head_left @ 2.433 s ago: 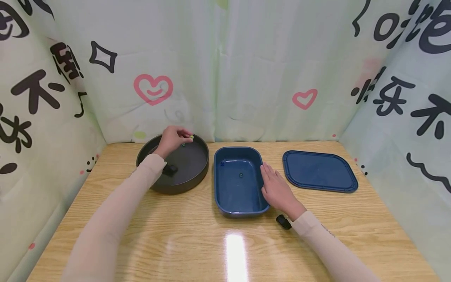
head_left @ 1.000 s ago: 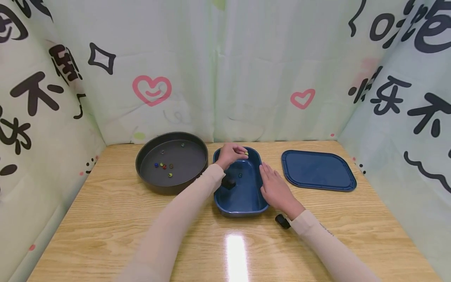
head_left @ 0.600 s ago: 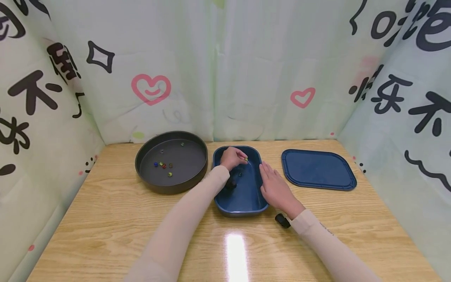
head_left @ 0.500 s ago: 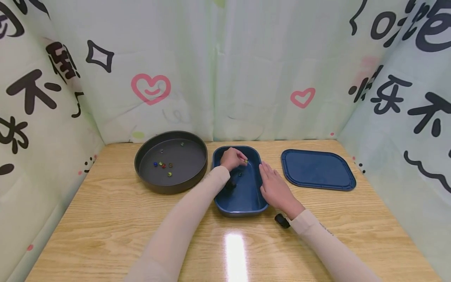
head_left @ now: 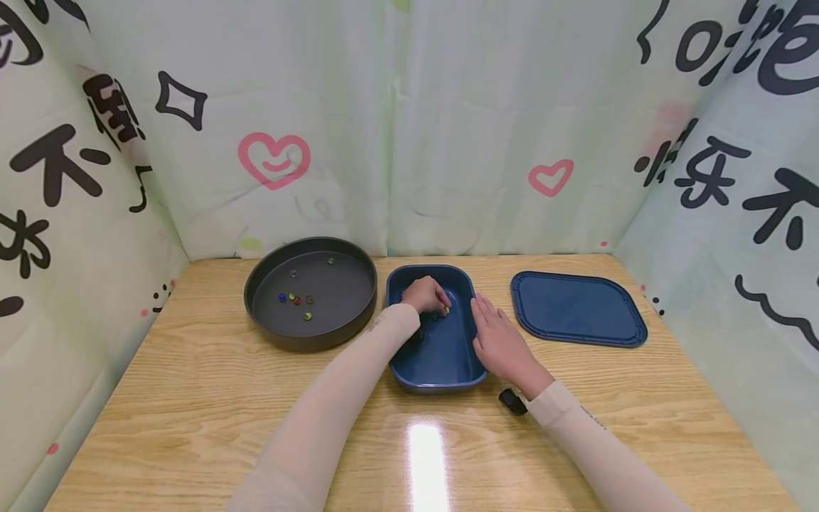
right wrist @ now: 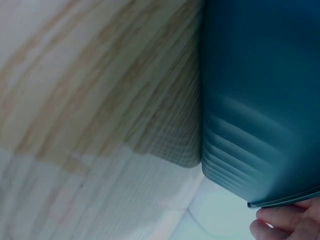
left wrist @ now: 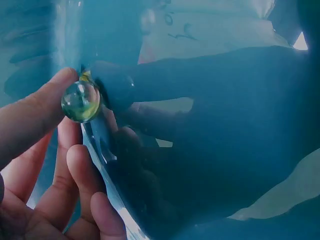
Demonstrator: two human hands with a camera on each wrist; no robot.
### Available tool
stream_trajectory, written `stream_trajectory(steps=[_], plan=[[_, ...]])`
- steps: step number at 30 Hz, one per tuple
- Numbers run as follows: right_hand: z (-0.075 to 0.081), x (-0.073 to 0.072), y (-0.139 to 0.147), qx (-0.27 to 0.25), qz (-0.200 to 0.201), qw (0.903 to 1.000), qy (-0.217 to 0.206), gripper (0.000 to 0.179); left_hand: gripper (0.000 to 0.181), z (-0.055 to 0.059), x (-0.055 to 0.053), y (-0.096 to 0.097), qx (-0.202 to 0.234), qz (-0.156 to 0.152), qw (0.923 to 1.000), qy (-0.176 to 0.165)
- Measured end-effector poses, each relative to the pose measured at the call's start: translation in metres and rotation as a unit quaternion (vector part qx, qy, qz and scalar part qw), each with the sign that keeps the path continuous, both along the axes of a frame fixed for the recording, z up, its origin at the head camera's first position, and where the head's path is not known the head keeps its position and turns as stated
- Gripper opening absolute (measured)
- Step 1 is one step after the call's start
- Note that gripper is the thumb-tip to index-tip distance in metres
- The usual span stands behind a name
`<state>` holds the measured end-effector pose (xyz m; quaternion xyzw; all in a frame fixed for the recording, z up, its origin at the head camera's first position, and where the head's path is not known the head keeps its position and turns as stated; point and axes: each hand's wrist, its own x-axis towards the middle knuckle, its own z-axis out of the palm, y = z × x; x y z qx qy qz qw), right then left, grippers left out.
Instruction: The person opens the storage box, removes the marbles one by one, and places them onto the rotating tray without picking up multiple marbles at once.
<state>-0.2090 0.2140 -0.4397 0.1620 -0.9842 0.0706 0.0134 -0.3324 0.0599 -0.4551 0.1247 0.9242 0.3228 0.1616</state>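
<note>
Head view, left hand point(head_left: 426, 294): pinches a clear round yellow-green-swirled glass marble point(head_left: 447, 310), lower than a moment ago; likely placing stage.
Navy rectangular plastic box point(head_left: 441, 364): beneath left hand; dark marble point(head_left: 436, 316) near fingertips.
Right hand point(head_left: 502, 347): straight-fingered, against box's rim.
Dark-grey round pan point(head_left: 342, 302): left of left hand; several coloured marbles point(head_left: 297, 301).

The place is arranged like a booth: printed cloth point(head_left: 416, 142) hangs around a wooden table point(head_left: 192, 398) on three sides. The kind of room I cannot tell.
</note>
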Motion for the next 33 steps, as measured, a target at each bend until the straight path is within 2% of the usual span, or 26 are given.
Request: stream_trajectory(steps=[6, 10, 13, 18, 25, 30, 33], plan=[[0.0, 0.0, 0.0, -0.002, 0.0, 1.0, -0.001, 0.059, 0.012, 0.006, 0.004, -0.002, 0.009, 0.002, 0.9999, -0.007], [0.0, 0.001, -0.001, -0.002, 0.002, 1.0, 0.001, 0.059, 0.016, 0.016, 0.006, -0.006, 0.037, -0.005, 0.9993, -0.003], [0.001, 0.001, -0.001, -0.001, 0.001, 1.0, -0.001, 0.059, 0.018, 0.024, 0.004, -0.009, 0.068, -0.023, 0.9974, 0.012], [0.002, 0.0, 0.0, -0.001, -0.001, 1.0, -0.002, 0.059, 0.022, 0.047, 0.003, -0.016, 0.119, -0.045, 0.9909, 0.043], [0.0, 0.0, -0.001, -0.003, -0.002, 1.0, 0.003, 0.059, 0.024, 0.085, 0.012, -0.04, 0.183, -0.055, 0.9789, 0.074], [0.0, 0.001, -0.001, -0.007, -0.003, 1.0, 0.003, 0.059, 0.025, 0.102, 0.021, -0.066, 0.184, -0.052, 0.9784, 0.08], [0.001, 0.001, -0.001, -0.008, -0.001, 0.9999, 0.006, 0.059, 0.023, 0.108, 0.026, -0.084, 0.161, -0.044, 0.982, 0.089]])
